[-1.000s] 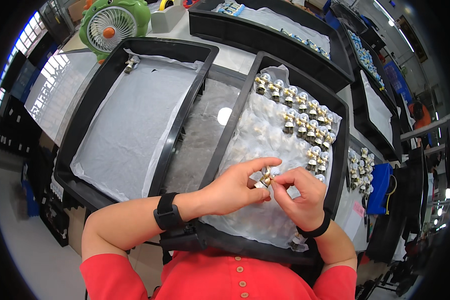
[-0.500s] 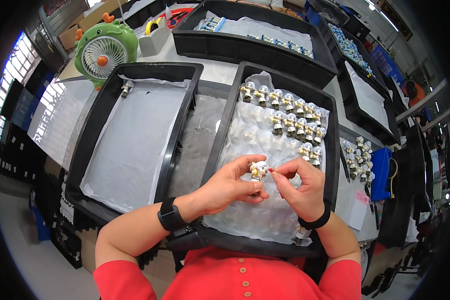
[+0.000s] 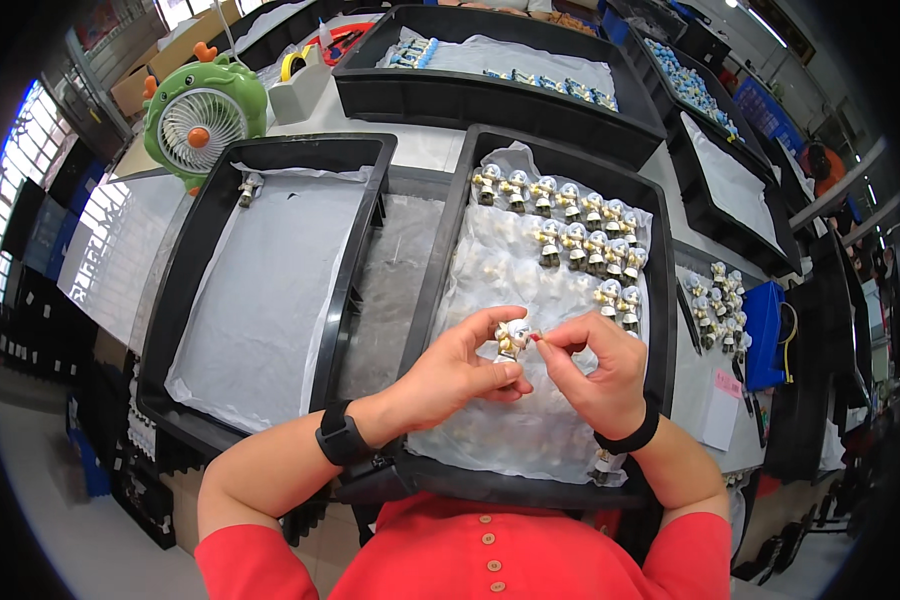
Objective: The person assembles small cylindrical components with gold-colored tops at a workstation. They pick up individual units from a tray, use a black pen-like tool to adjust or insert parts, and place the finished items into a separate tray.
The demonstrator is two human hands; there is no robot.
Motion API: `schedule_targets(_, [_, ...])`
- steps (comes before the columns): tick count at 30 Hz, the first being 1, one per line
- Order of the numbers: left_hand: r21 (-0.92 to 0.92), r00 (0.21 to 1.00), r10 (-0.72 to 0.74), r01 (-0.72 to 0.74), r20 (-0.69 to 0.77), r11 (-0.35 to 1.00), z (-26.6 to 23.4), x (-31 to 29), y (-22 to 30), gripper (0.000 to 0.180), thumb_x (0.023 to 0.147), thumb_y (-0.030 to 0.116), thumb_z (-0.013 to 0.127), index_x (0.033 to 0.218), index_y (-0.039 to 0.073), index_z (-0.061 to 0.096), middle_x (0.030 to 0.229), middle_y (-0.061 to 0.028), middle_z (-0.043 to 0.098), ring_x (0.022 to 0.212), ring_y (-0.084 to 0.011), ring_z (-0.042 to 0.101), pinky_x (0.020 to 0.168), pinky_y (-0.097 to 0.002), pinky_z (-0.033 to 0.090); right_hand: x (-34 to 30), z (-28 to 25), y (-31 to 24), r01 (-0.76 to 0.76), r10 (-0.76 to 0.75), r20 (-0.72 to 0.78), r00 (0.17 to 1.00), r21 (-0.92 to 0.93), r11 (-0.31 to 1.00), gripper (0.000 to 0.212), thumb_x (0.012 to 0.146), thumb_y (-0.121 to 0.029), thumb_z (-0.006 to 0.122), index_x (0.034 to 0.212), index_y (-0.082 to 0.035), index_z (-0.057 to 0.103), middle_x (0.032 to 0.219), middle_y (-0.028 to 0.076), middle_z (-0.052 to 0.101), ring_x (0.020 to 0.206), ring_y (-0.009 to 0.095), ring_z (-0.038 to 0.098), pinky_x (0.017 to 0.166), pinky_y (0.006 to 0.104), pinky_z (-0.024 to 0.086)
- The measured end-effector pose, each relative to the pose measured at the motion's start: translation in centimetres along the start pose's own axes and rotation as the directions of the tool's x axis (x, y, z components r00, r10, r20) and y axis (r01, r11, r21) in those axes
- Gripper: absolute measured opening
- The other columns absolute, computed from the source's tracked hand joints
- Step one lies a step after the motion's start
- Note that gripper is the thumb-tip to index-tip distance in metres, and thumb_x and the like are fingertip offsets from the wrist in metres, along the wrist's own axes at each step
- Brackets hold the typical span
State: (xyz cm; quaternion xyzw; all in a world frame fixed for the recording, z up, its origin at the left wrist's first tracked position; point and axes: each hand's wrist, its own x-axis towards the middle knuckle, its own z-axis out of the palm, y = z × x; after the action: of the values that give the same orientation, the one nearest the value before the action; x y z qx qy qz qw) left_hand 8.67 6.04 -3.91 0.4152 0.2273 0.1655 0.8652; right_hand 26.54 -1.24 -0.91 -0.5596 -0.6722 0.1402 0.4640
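Between thumb and fingers my left hand [image 3: 462,362] holds a small white-haired figurine [image 3: 511,340] with gold and white parts, over the right-hand black tray [image 3: 433,275]. My right hand [image 3: 598,368] pinches a tiny red piece [image 3: 536,337] against the side of the figurine's head; what the piece is cannot be made out. Beyond my hands, rows of similar figurines [image 3: 572,241] lie on the white paper lining of that tray. One more figurine [image 3: 602,466] lies in its near right corner, by my right wrist.
A second black tray [image 3: 157,340] on the left has one figurine [image 3: 249,187] at its far corner. Behind it stands a green fan [image 3: 202,120]. Another tray [image 3: 500,118] with blue figurines sits at the back. More figurines [image 3: 718,308] stand at the right, beside a blue box [image 3: 766,335].
My view has shifted slightly, so the trays appear a little displaced. Both hands keep nearly the same pose, the red piece still at the figurine's head.
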Motion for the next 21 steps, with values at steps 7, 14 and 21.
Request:
schedule_targets(7, [0.186, 0.998, 0.068, -0.066, -0.004, 0.980, 0.1, -0.2, -0.2, 0.061, 0.089, 0.000, 0.058, 0.143, 0.008, 0.030, 0.110, -0.0088, 0.056, 0.091, -0.0137, 0.062, 0.082, -0.0280, 0.053, -0.3, 0.1, 0.3, 0.080, -0.074, 0.133, 0.988, -0.040, 0.996, 0.012, 0.072, 0.005, 0.067, 0.077, -0.003, 0.061, 0.071, 0.007, 0.061, 0.060, 0.019, 0.061, 0.052, 0.0292, 0.046])
schedule_targets(14, [0.388, 0.983, 0.183, -0.163, -0.015, 0.907, 0.8, -0.5, -0.1, 0.059, 0.088, -0.004, 0.056, 0.142, 0.006, 0.032, 0.113, -0.0072, 0.054, 0.090, -0.0108, 0.060, 0.081, -0.0253, 0.052, -0.4, 0.8, 0.3, 0.144, -0.139, 0.061, 0.988, -0.079, 0.986, 0.015, 0.069, 0.006, 0.067, 0.077, -0.004, 0.060, 0.072, 0.008, 0.061, 0.061, 0.024, 0.060, 0.054, 0.0321, 0.047])
schedule_targets(21, [0.414, 0.987, 0.161, -0.149, 0.006, 0.898, 0.7, -0.3, -0.1, 0.060, 0.088, -0.004, 0.056, 0.141, 0.006, 0.032, 0.118, -0.0088, 0.052, 0.092, -0.0126, 0.062, 0.082, -0.0267, 0.053, -0.4, 0.0, 0.6, 0.039, -0.038, 0.086, 0.996, -0.019, 0.999, 0.012, 0.078, 0.002, 0.066, 0.088, -0.003, 0.063, 0.076, 0.006, 0.062, 0.063, 0.017, 0.059, 0.056, 0.0279, 0.046])
